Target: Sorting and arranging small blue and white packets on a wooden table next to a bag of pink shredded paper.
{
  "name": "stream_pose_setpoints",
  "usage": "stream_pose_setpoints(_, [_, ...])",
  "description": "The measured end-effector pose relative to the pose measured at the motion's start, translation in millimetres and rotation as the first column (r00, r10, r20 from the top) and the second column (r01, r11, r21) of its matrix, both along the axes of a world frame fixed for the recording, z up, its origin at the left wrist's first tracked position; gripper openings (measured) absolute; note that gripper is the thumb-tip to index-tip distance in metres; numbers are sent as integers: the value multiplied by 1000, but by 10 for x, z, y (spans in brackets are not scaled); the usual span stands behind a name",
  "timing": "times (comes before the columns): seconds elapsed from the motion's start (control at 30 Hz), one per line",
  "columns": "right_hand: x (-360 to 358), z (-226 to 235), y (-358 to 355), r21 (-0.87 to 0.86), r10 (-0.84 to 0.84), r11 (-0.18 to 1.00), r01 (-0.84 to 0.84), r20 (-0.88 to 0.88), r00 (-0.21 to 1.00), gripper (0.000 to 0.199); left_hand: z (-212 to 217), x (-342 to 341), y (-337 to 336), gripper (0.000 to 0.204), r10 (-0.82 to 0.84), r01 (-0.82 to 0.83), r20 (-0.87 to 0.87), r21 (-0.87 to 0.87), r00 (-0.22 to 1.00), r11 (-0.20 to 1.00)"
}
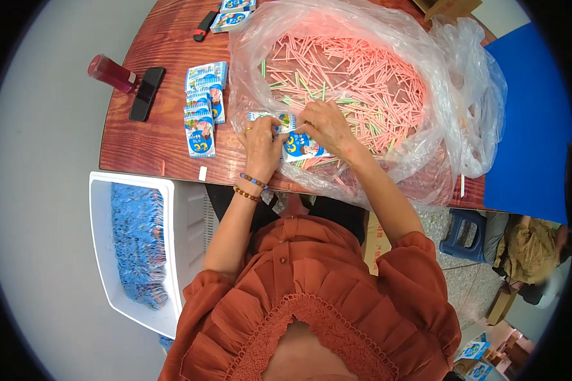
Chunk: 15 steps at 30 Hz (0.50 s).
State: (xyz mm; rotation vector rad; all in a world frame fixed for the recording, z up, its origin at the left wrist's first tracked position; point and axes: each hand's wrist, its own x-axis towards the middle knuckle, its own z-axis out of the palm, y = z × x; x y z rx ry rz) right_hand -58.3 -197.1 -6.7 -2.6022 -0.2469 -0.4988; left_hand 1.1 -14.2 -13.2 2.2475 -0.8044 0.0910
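Note:
Over the near edge of a clear plastic bag [454, 130], my two hands work close together. My left hand [260, 146] has its thumb and fingers closed on a small blue-and-white packet [287, 120]. My right hand [327, 129] is closed in a pinch by that packet's right side; what its fingertips hold is hidden. Another blue-and-white packet [305, 147] lies just below, between the hands and partly covered by them. Many thin pink sticks [388, 70], with some pale green ones among them, fill the bag beyond my right hand.
To the left, overlapping packets [200, 130] lie on the wooden table [165, 136], beside a black phone [147, 94] and a red bottle [112, 73]. A red-and-black cutter [205, 26] lies farther back. Below left stands a white bin [171, 254] of blue packets; a blue stool [464, 235] is right.

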Motion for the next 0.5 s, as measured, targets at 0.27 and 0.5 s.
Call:
stream_pose_setpoints(0.27, [-113, 254, -150, 106, -23, 993, 59, -309, 951, 23, -53, 125, 78, 12, -59, 67, 133, -56, 989, 996])
stream_pose_setpoints(0.5, [-98, 216, -115, 2, -66, 998, 67, 193, 979, 20, 63, 94, 104, 8, -78, 123, 156, -297, 985, 947])
